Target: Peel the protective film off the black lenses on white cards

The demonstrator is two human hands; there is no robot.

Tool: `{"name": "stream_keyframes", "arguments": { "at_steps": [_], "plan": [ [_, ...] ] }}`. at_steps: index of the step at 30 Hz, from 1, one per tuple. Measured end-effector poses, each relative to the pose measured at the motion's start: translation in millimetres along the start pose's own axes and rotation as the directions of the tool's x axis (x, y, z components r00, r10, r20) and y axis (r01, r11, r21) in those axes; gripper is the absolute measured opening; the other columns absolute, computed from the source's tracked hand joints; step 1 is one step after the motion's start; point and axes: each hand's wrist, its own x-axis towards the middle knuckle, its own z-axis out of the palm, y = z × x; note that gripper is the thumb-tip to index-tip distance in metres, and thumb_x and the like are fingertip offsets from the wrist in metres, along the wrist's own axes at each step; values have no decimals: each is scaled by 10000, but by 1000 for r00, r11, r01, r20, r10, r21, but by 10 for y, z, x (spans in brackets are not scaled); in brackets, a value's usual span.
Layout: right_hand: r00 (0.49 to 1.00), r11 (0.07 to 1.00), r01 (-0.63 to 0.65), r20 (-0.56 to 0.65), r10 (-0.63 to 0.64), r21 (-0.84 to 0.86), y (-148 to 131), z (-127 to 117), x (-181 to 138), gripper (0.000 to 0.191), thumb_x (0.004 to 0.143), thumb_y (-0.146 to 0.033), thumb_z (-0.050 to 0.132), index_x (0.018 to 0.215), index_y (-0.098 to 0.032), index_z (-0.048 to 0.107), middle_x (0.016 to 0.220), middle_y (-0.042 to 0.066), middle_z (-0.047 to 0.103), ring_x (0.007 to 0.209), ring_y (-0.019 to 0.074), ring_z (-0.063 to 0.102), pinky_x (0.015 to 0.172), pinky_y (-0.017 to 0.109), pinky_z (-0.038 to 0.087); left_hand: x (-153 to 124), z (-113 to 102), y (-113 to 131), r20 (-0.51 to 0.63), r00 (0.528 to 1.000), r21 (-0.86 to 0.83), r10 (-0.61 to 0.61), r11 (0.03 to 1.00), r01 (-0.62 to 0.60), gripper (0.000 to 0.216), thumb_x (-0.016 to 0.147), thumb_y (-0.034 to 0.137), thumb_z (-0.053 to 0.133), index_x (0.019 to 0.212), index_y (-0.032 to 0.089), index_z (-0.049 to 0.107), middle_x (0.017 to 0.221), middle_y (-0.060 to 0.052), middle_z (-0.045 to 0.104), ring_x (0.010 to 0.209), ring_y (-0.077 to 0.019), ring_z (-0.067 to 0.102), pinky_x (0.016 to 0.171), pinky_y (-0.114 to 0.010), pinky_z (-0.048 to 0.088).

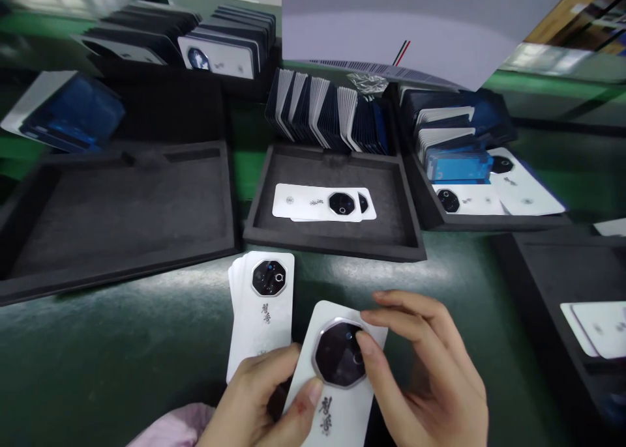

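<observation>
My left hand (259, 401) holds a white phone back cover (337, 395) from below, thumb on its face near the black octagonal camera module (340, 354). My right hand (420, 369) grips the cover's right edge, with thumb and forefinger touching the module. A small stack of the same white covers (261, 310) lies on the green table just left of the held one, partly under my left hand.
A black foam tray (337, 238) ahead holds two flat covers (323, 204) and a row of upright ones (327, 115). Another tray of covers (489, 186) sits at right, an empty black tray (117, 206) at left, more covers (596, 330) at far right.
</observation>
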Motion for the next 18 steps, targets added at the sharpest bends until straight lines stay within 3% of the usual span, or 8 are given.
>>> {"name": "stream_keyframes", "arguments": {
  "at_steps": [3, 7, 13, 18],
  "plan": [
    [997, 989, 76, -10, -77, -124, -4, 12, -7, 230, 911, -106, 691, 1098, -239, 683, 1170, 56, 604, 1048, 213, 595, 884, 387, 493, 8, -13, -6, 9, 1000, 43, 11, 999, -11, 258, 1013, 363, 511, 828, 213, 611, 735, 21, 659, 658, -138, 615, 605, -185, 483],
    [996, 990, 90, 17, -89, -112, -9, 14, -9, 247, 912, -88, 697, 1110, -235, 685, 1168, 49, 606, 1051, 207, 592, 882, 379, 502, 14, -33, 1, -9, 996, 194, 91, 977, -87, 258, 1000, 295, 540, 758, 211, 573, 694, 15, 622, 624, -145, 620, 620, -206, 529],
    [995, 999, -47, 90, 49, -27, -3, -27, -24, 187, 934, -150, 681, 1067, -281, 668, 1133, 21, 614, 1010, 176, 640, 837, 321, 537, 3, -3, -51, -17, 975, 285, 222, 936, -208, 193, 995, 205, 543, 805, 211, 575, 715, 5, 637, 633, -156, 676, 618, -211, 560],
    [993, 991, -86, 69, 93, -100, 25, -53, -22, 127, 934, -208, 685, 1024, -289, 649, 1145, 20, 616, 1047, 173, 652, 909, 306, 532, 8, -12, -86, -21, 951, 316, 308, 905, -286, 160, 988, 157, 553, 837, 206, 571, 717, 9, 640, 623, -148, 676, 624, -199, 571]
  ]
}}
